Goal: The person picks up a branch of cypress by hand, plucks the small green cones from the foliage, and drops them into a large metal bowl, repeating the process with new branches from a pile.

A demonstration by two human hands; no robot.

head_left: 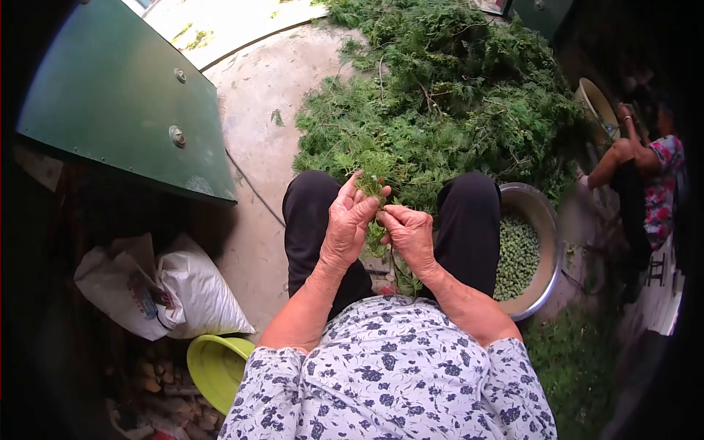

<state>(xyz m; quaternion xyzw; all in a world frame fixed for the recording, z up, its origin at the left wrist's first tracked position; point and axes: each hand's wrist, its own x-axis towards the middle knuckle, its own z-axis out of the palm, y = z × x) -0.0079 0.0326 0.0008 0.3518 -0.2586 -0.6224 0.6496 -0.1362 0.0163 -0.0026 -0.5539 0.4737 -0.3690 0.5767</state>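
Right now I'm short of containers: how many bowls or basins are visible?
3. A metal bowl of green pods beside the right knee; a yellow basin at lower left; a pale basin at upper right by another person. Others may be hidden.

Outdoor yard in daylight. Pale concrete floor, brightly sunlit at the top edge and in softer shade below. Upper left: green metal door with round bolts, dark shadow beneath it. Lower left: white sacks lying on the ground, a yellow basin just beside them. Lower right: grass.
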